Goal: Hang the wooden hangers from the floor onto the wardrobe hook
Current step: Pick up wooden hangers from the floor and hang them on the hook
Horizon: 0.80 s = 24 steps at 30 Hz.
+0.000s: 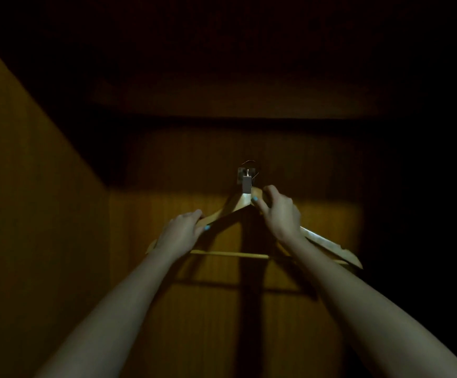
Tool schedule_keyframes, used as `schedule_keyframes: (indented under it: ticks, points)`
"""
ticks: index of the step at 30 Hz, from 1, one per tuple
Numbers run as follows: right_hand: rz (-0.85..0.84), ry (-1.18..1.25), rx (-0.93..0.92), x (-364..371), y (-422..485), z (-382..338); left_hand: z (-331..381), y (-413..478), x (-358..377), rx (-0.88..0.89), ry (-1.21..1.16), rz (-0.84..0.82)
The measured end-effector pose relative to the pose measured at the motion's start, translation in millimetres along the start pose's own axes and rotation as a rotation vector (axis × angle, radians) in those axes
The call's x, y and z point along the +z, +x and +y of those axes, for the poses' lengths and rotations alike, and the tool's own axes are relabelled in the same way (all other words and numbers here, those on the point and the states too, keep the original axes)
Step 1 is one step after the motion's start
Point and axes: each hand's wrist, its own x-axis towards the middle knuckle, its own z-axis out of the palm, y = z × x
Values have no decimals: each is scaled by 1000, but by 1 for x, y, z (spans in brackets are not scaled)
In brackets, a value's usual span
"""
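A: What are the two hands doing?

B: Both are raised inside a dim wardrobe, holding one wooden hanger (pixel 230 211) up against the back panel (pixel 317 219). The left hand (pixel 179 234) is closed around the hanger's left arm, fingers over the top edge and thumb underneath. The right hand (pixel 279 211) is closed around the right arm close to the peak, fingers curled over it and thumb pressed on the front.

A: Where is the hanger compared with the hook?

B: Its peak sits directly below the wardrobe hook (pixel 246 181), a small metal fitting on a square plate fixed to the back panel. A thin curved wire (pixel 250 162) shows just above the plate. In this light I cannot tell whether that wire is over the hook or only near it.

A: How is the hanger sitting?

B: Roughly level, tipped a little. The right arm's end reaches lower and further right than the left end. The crossbar (pixel 228 254) runs between the two forearms, and the hanger's shadow falls on the panel beneath.

A: Any brand, label or writing?

B: None that can be read; the hanger and hook plate look plain, and the picture is too dark for fine marks.

A: Anything else?

B: The wardrobe's left side wall (pixel 31 200), lit yellow-brown. The thumbnails carry light blue polish.
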Motion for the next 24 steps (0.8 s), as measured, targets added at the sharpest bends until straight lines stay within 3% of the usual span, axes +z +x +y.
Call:
schedule_keyframes:
  ticks: [4,11,16,24]
  points:
    - [-54,44,-16,26,-5,11,-14,4,23,-58,-60,2]
    - [11,215,12,46,-9,28,-17,6,52,-43,-154,68]
    - [-53,201,-32,50,-2,18,-29,11,60,-106,-203,35]
    - [27,64,18,54,-18,23,-23,4,72,-99,-148,87]
